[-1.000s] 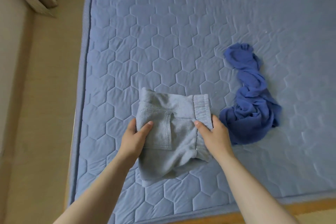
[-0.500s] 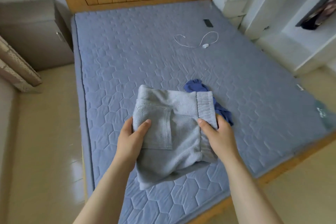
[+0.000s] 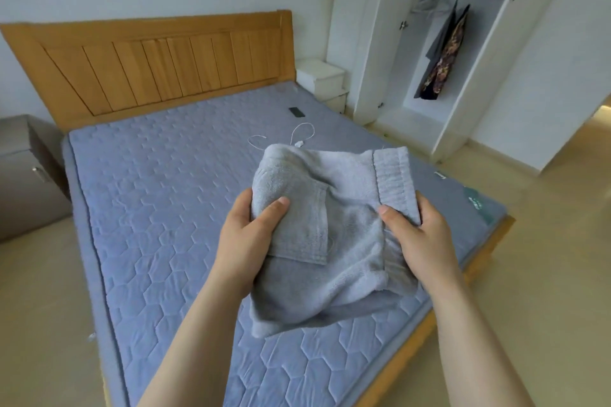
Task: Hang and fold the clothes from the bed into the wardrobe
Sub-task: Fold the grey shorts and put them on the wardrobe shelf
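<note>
1. While both forearms reach in from the bottom edge, cut off before the elbows, the fingers of each hand lie hidden beneath cloth; only the thumbs show on top.
2. The left hand (image 3: 246,241) grips the left side of the folded grey shorts (image 3: 330,235), its thumb pressed onto the pocket patch.
3. The right hand (image 3: 420,235) grips the right side, its thumb just beside the ribbed elastic waistband.
4. The shorts are held in the air over the near right part of the bed (image 3: 158,208), their lower edge sagging. They block the view of the mattress directly behind them.
5. The bed has a blue-grey quilted cover stitched in hexagons, on a light wooden frame.
6. Farther up the mattress a thin white cable (image 3: 302,129) lies in loops, partly hidden by the top edge of the shorts. Beyond it lies a small dark flat object (image 3: 296,112), too small to identify.
7. A slatted wooden headboard (image 3: 165,63) stands against a pale wall. A grey cabinet (image 3: 26,175) sits to the left, cut off by the frame, and a white bedside unit (image 3: 322,79) sits to the right.
8. At far right a white wardrobe (image 3: 367,43) stands open, with hanging garments (image 3: 444,56) inside, one grey and one dark and patterned. The items on its top shelf are blurred.
</note>
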`<state>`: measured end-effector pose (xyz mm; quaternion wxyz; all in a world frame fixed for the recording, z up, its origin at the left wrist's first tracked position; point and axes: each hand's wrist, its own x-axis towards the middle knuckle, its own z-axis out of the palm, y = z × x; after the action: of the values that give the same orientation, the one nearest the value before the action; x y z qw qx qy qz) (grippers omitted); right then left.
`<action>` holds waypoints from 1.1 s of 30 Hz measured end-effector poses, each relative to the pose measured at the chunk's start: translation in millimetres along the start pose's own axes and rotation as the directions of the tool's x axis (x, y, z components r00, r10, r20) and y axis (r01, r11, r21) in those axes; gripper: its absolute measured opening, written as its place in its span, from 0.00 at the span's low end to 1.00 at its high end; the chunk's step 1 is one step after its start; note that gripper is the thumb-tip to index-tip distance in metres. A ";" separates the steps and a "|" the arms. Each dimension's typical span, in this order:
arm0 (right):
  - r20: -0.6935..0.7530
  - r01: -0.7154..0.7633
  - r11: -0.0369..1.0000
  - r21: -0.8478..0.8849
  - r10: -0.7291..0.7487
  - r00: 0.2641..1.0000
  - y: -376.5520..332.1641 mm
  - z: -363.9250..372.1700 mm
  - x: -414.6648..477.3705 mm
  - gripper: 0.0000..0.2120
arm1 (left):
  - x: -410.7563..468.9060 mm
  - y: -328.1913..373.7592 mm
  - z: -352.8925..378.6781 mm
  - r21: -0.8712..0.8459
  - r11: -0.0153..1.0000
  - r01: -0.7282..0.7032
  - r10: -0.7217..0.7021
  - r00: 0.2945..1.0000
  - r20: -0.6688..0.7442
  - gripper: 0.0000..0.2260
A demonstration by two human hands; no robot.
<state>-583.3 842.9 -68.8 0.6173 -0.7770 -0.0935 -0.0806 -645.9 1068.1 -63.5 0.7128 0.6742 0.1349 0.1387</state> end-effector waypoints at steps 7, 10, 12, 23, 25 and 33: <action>-0.152 0.007 1.000 0.028 -0.003 0.988 0.8 -124.5 -13.1 0.09 | -32.4 25.7 117.4 0.007 1.000 -0.015 0.014 0.991 0.129 0.09; -0.210 0.000 0.999 0.036 0.008 0.978 5.3 -187.2 -18.9 0.09 | -48.4 28.9 178.5 -0.002 1.000 -0.010 0.010 0.984 0.180 0.10; -0.239 -0.002 0.999 0.033 0.010 0.971 9.3 -225.1 -23.4 0.09 | -57.8 28.1 215.9 -0.013 1.000 -0.009 0.012 0.977 0.214 0.11; -0.360 -0.008 0.999 0.039 0.021 0.933 41.9 -359.5 -19.2 0.11 | -59.2 18.9 368.8 0.003 1.000 -0.023 0.020 0.920 0.392 0.14; -0.383 -0.013 0.999 0.041 0.028 0.923 49.1 -372.6 -7.8 0.12 | -47.5 16.6 391.2 0.006 1.000 -0.020 0.016 0.906 0.423 0.15; -0.482 -0.018 0.999 -0.032 0.000 0.876 71.7 -422.5 70.6 0.13 | 31.6 9.5 484.7 -0.058 0.998 0.012 0.020 0.847 0.531 0.10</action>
<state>-501.5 418.7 -24.4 0.6074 -0.7439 0.0682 -0.2700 -433.0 632.9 -27.7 0.7415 0.6652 -0.0732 -0.0478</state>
